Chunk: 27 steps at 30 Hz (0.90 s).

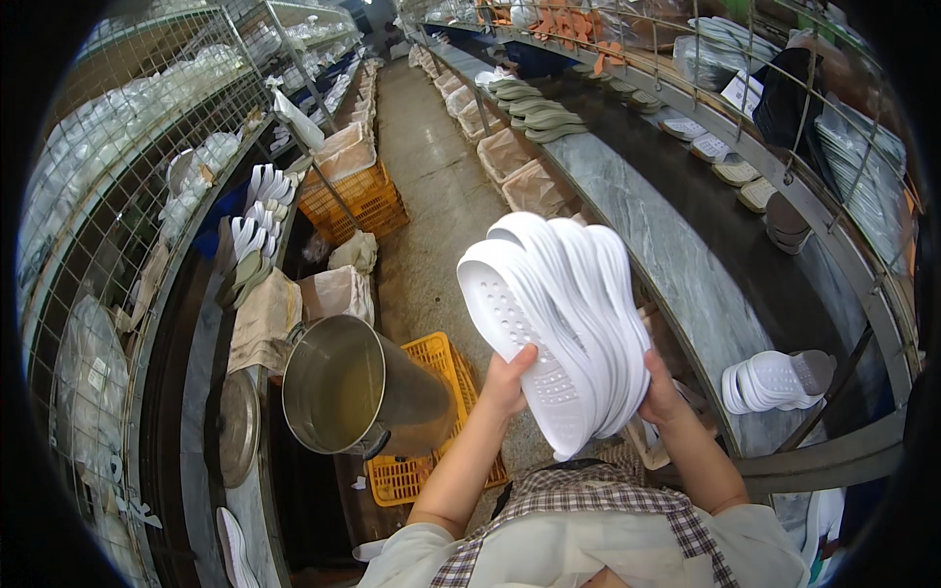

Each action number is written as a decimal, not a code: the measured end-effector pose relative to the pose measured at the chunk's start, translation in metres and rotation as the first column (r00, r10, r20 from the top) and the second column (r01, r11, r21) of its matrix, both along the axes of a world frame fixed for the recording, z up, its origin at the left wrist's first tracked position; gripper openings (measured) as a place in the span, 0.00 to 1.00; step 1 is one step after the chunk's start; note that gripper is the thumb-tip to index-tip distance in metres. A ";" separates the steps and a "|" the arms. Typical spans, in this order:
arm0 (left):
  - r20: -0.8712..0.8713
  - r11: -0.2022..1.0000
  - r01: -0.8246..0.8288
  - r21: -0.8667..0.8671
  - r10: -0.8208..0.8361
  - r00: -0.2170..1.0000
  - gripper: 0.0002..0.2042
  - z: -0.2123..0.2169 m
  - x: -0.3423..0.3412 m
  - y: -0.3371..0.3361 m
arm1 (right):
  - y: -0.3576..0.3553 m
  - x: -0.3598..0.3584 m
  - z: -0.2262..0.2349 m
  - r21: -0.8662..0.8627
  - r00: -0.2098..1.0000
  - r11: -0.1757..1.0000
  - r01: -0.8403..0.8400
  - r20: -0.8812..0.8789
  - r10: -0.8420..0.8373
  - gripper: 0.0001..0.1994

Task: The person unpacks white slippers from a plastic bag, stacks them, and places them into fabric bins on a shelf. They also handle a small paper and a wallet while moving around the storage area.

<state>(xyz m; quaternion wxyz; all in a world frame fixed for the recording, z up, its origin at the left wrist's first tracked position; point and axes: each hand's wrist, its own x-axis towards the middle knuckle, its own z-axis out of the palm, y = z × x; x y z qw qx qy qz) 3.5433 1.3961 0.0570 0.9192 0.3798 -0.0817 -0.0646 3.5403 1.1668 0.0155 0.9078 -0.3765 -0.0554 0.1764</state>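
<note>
Closest to the viewer, along the bottom edge, are the wearer's pale shirt [578, 549] and brown checked apron [627, 502]. Just beyond them, at the centre, is a thick stack of white shoe soles [578, 323], held above a narrow aisle floor [417, 176] with its lower tip near the apron. The left hand [508, 382] clasps the stack's left side, thumb lying on the dimpled face of the nearest sole; the right hand [663, 392] presses the opposite edge. Both are closed on the stack, though most fingers are hidden behind it.

No band or wrapping shows around the soles, and their upper ends fan unevenly. If either hand eased its squeeze, the middle ones, probably held only by side pressure, could slide out and scatter on the floor. To the left, a deep metal pot [417, 402] of cloudy liquid [355, 387] stands by a yellow crate [392, 480]; a swing that way might knock the pot or drop a sole into it. On the right, a curved metal rail [833, 468] runs near the right forearm, so turning carelessly could bump the arm and jolt the grip loose.
</note>
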 end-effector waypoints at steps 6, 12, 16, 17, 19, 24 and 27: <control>-0.224 0.998 -0.059 -0.002 0.057 0.973 0.29 -0.010 -0.022 0.017 | 0.041 -0.008 0.023 0.034 1.000 0.999 0.005 -0.012 -0.005 0.36; -0.436 0.985 -0.001 -0.170 -0.074 0.897 0.29 -0.007 -0.028 0.041 | 0.057 -0.011 0.065 0.180 0.910 0.972 -0.148 -0.359 0.205 0.27; -0.540 0.995 0.069 -0.079 -0.101 0.835 0.27 -0.025 -0.038 0.051 | 0.068 -0.016 0.064 -0.014 0.740 0.941 -0.337 -0.623 0.256 0.31; -0.574 0.995 0.059 -0.086 -0.097 0.813 0.27 -0.032 -0.042 0.052 | 0.070 -0.018 0.062 0.008 0.714 0.935 -0.355 -0.644 0.277 0.32; -0.624 0.995 0.038 -0.087 -0.084 0.777 0.27 -0.045 -0.048 0.055 | 0.074 -0.024 0.056 0.020 0.674 0.928 -0.372 -0.682 0.285 0.32; -0.656 0.995 0.027 -0.091 -0.081 0.751 0.25 -0.070 -0.060 0.057 | 0.075 -0.034 0.045 -0.005 0.619 0.926 -0.378 -0.745 0.249 0.31; -0.643 0.988 0.027 -0.154 -0.120 0.756 0.25 -0.075 -0.064 0.059 | 0.072 -0.037 0.042 -0.001 0.637 0.932 -0.362 -0.731 0.247 0.31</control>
